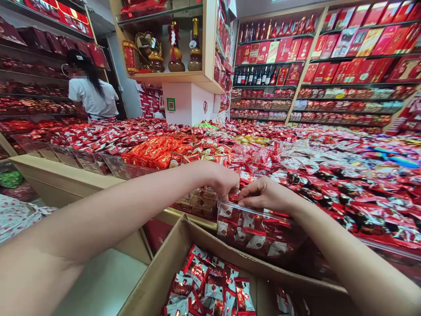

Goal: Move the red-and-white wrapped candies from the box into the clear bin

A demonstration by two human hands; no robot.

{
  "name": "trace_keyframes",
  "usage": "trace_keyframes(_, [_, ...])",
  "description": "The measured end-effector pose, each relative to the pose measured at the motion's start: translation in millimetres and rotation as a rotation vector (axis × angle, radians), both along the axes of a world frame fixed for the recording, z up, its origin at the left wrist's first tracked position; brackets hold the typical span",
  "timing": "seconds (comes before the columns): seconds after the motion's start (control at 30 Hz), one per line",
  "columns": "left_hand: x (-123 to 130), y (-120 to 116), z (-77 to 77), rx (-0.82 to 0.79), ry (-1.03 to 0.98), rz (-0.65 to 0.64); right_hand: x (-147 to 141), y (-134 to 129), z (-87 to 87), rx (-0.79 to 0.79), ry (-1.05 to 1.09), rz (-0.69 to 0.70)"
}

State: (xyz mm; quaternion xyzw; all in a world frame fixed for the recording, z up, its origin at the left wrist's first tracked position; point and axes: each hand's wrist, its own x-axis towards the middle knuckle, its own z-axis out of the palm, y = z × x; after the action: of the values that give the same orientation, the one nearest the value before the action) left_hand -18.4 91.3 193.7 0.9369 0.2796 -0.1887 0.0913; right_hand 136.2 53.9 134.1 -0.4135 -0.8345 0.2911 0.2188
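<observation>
My left hand [226, 181] reaches over the front wall of a clear plastic bin [256, 210], its fingers curled down among red and white wrapped candies [248, 221]. Close beside it, my right hand [268, 194] bends thumb and fingers together just behind the same rim. What lies between the fingertips of either hand is hidden. Below both hands stands an open cardboard box [210, 239], with loose red and white candy packets [210, 281] inside.
Orange-red packets [154, 151] and dark-and-red packets [371, 215] fill neighbouring bins across the counter. A white pillar [179, 103] carries an overhanging display cabinet [164, 77]. At the far left, a person in a white shirt [94, 94] faces shelves. Boxes and bottles line the back wall.
</observation>
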Motion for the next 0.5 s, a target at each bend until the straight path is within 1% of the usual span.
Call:
trace_keyframes(0.07, [1.3,-0.5,1.9,-0.013,0.013,0.012,-0.7,-2.0,1.9,0.0,-0.023,0.018])
trace_keyframes(0.13, [2.0,-1.1,4.1,-0.014,0.009,0.02,-1.8,-3.2,3.6,0.004,0.009,0.007])
trace_keyframes(0.17, [2.0,-1.6,5.1,-0.007,0.004,0.024,-2.2,-3.1,4.1,0.024,0.039,-0.036])
trace_keyframes(0.23, [1.5,-3.2,6.6,0.017,-0.012,0.028,-2.3,-1.2,4.6,0.106,0.09,-0.203])
trace_keyframes(0.3, [0.5,-4.7,7.2,0.032,-0.031,0.023,-1.4,2.3,4.6,0.2,0.084,-0.383])
trace_keyframes(0.33, [-0.2,-5.1,7.1,0.03,-0.042,0.017,-0.7,3.9,4.6,0.229,0.062,-0.444])
trace_keyframes(0.4, [-2.1,-5.0,6.2,0.015,-0.067,0.002,0.4,6.0,4.4,0.239,0.019,-0.487])
trace_keyframes(0.5, [-6.0,-3.0,2.6,0.004,-0.106,-0.007,0.9,5.1,2.8,0.204,-0.022,-0.469])
